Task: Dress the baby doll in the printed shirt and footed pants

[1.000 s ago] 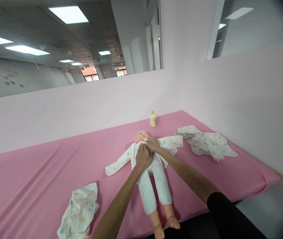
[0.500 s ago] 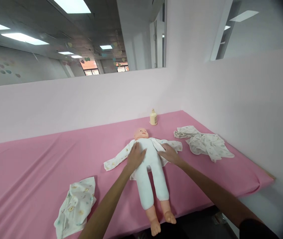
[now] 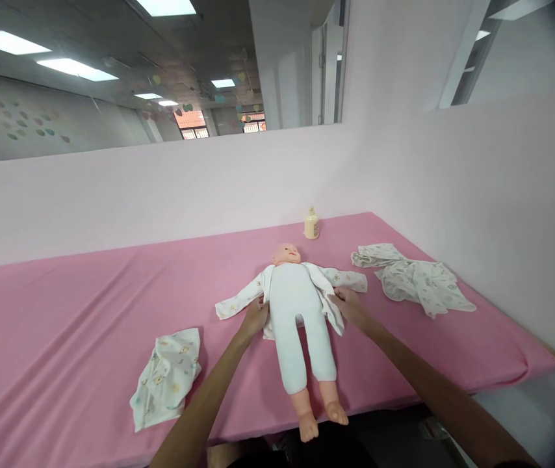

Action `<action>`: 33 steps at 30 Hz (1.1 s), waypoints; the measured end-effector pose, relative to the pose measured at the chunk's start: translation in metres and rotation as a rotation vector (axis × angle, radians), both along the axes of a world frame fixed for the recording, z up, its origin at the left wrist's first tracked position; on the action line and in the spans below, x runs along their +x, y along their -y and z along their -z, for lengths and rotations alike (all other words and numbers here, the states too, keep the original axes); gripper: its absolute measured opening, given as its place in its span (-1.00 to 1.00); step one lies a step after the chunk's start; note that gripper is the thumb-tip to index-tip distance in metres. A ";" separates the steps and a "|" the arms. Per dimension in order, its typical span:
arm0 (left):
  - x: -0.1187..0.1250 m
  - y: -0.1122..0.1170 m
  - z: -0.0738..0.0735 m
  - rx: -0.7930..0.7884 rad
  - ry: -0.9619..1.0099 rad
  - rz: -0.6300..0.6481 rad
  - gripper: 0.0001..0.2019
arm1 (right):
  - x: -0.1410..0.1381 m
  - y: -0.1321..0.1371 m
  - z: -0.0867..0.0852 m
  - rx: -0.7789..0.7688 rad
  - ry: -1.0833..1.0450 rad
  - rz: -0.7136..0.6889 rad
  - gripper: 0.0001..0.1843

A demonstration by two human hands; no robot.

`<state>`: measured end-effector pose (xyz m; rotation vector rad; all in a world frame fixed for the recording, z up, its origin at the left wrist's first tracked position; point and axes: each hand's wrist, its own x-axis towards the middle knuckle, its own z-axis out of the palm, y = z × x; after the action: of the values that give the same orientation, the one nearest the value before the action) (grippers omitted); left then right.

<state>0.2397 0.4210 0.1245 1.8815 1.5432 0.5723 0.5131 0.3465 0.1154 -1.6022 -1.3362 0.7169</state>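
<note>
A baby doll (image 3: 299, 325) in a white bodysuit lies on its back on the pink table (image 3: 87, 312), feet over the near edge. An open printed jacket (image 3: 238, 301) is spread under it, sleeves out to both sides. My left hand (image 3: 254, 318) grips the jacket's left front panel beside the doll's hip. My right hand (image 3: 346, 304) pinches the right front panel at the doll's other side. Both hands are closed on the cloth.
A small cream bottle (image 3: 311, 224) stands near the back wall behind the doll's head. A crumpled printed garment (image 3: 416, 281) lies to the right. Another folded printed cloth (image 3: 166, 376) lies at the front left. Pale walls enclose the back and right.
My hands moved from the doll's chest outward and down to its sides, pulling the jacket's front panels open. The view shifted slightly to the left.
</note>
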 end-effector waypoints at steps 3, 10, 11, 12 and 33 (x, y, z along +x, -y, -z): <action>-0.006 0.007 -0.008 -0.114 0.233 -0.078 -0.55 | 0.001 -0.003 -0.021 0.076 -0.178 0.091 -0.69; -0.013 0.035 -0.046 0.016 0.283 -0.116 -0.56 | -0.001 0.005 -0.020 0.015 -0.079 0.127 -0.68; -0.013 0.040 -0.048 0.038 0.291 -0.100 -0.55 | 0.000 0.008 -0.016 -0.025 -0.109 0.162 -0.66; -0.012 0.044 -0.050 0.053 0.306 -0.084 -0.54 | 0.002 0.011 -0.013 -0.069 -0.156 0.202 -0.62; 0.024 0.032 -0.039 0.041 0.264 0.006 -0.31 | -0.044 -0.019 -0.046 0.142 0.163 -0.072 -0.61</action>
<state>0.2637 0.3894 0.1631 1.7591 1.3627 0.8201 0.4692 0.3651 0.1613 -1.5313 -1.5348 0.5302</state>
